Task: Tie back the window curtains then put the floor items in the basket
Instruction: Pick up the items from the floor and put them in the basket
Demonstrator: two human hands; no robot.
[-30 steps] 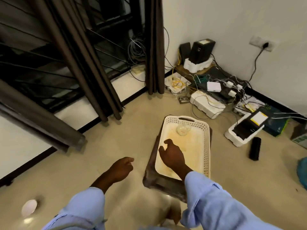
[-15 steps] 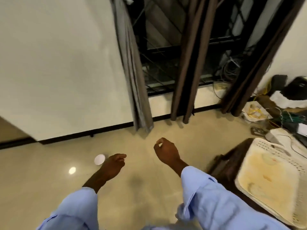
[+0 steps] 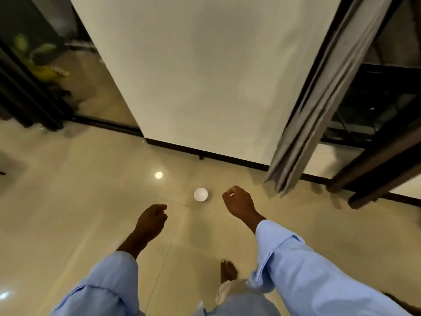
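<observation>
The fingers of the left hand curl loosely inward and hold nothing. The fingers of the right hand are also curled, thumb against the forefinger; whether something small is pinched there cannot be told. Both hands hang in the air above the floor, the pale blue sleeves reaching back toward the camera. A small white round object lies on the floor between the two hands, nearer the right one and a little beyond it. A bare foot stands below. Past the object rises a white wall, and to the right a grey curtain hangs gathered beside the dark window.
</observation>
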